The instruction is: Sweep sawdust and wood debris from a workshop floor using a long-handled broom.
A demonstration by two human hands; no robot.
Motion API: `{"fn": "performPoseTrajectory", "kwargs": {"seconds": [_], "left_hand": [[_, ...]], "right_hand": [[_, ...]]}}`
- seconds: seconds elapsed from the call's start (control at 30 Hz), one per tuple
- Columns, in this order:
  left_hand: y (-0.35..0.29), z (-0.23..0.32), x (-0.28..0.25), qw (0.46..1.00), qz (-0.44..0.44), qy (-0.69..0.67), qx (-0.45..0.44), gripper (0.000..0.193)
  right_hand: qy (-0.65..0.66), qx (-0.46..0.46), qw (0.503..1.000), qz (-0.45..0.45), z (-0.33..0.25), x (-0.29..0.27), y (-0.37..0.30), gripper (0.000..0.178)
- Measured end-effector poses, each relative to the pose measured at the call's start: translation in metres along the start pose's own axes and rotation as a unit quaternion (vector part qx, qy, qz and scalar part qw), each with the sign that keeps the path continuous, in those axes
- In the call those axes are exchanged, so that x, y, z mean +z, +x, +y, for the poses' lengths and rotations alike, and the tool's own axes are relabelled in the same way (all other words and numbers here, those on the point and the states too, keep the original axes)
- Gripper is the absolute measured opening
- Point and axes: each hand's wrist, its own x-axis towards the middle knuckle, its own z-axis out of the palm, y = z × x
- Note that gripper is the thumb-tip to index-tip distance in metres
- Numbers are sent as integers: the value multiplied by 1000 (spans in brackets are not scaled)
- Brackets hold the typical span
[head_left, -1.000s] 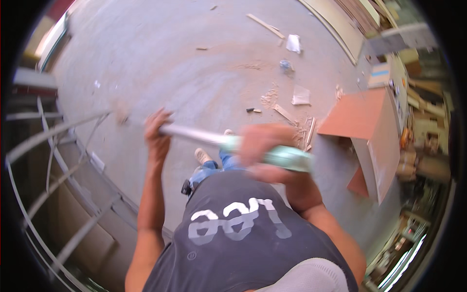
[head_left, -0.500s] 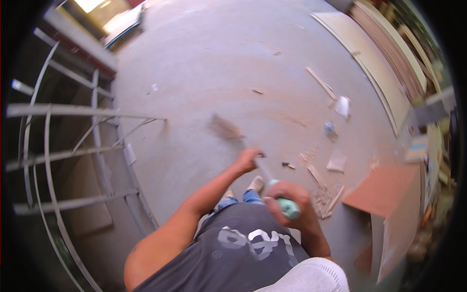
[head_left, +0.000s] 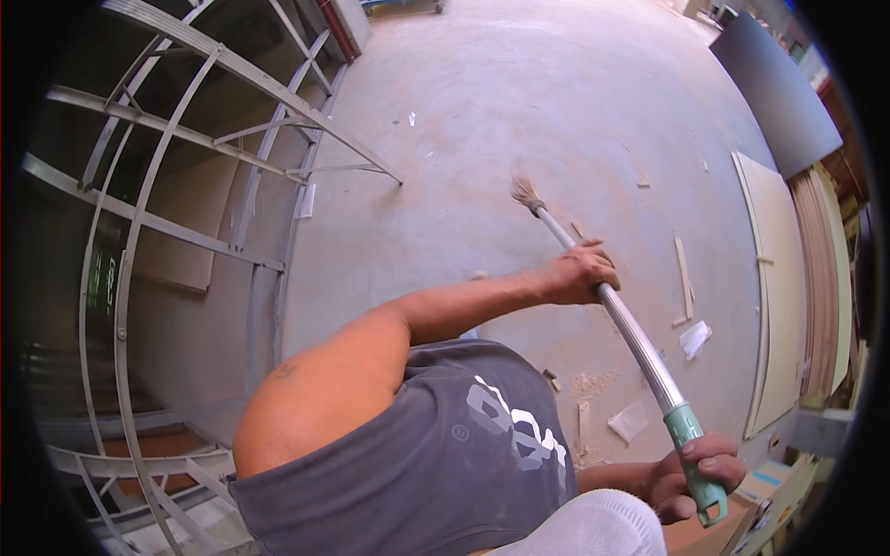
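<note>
A broom with a silver ribbed handle, a green end grip and straw-coloured bristles slants across the view. Its bristles are at the far end, at or close to the concrete floor. My left hand is closed round the middle of the handle, palm downward. Lower right, my right hand wraps round the green grip at the near end. A pile of wood shavings lies on the floor below the handle, next to a short wood strip.
A metal ladder stands at the left, its leg reaching onto the floor. On the right lie a pale board, stacked sheets and a dark panel. Wood strips, white scrap and a clear plastic bag litter the floor.
The broom's bristles have moved away from me and to the right. Both hands have shifted right, the left reaching farther out, the right lower. The view has turned, moving the ladder rightward.
</note>
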Motion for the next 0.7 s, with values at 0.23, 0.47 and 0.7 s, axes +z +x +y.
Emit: {"fn": "performPoseTrajectory", "kwargs": {"seconds": [0.23,0.47,0.7], "left_hand": [[15,-137,-98,982,56,65,-168,31],[13,-325,-134,924,-54,28,-378,30],[77,-355,-168,916,-68,-101,-383,45]], "right_hand": [[188,98,967,-140,140,94,82,60],[269,61,895,-350,272,236,198,64],[374,190,897,-142,367,327,340,53]]}}
